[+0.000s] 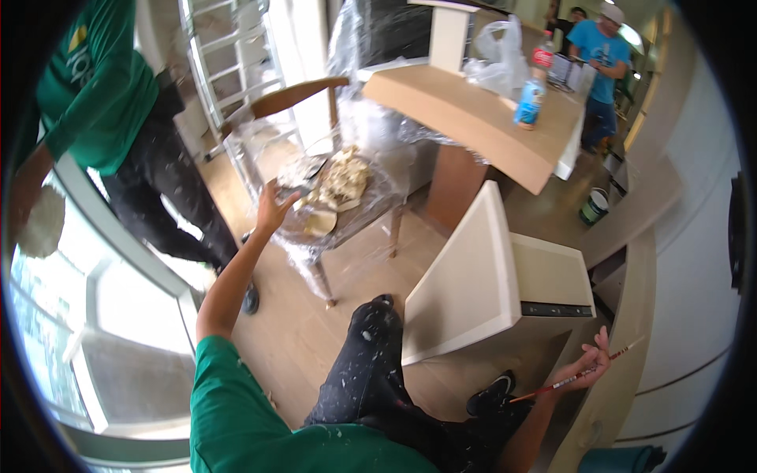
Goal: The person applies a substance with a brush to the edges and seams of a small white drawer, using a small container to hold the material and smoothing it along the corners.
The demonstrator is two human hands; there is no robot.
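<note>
My right hand (585, 366) pinches a brush (576, 378), axis toward 2 o'clock; left hand (272, 209) spread, nearer the chair (315, 158) at 12.

Strong daylight is admitted through the window (118, 315) at 8 o'clock, where detail is washed out. Glare is seen on the plastic wrap (371, 118) at 12 o'clock. Straight edges are bent near the black rim.
</note>
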